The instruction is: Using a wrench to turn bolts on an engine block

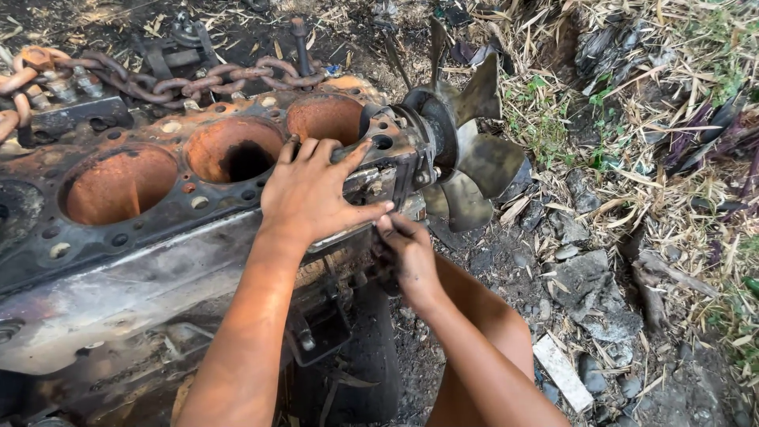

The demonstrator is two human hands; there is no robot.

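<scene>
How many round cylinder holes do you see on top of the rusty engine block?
3: left hole, middle hole, right hole beside the left hand. A fourth may lie at the picture's left edge, mostly cut off.

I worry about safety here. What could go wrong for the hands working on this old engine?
The left hand presses on the rusty engine block edge; it may slip or get cut. The right hand works low beside the metal fan, whose blade edges could scrape it.
</scene>
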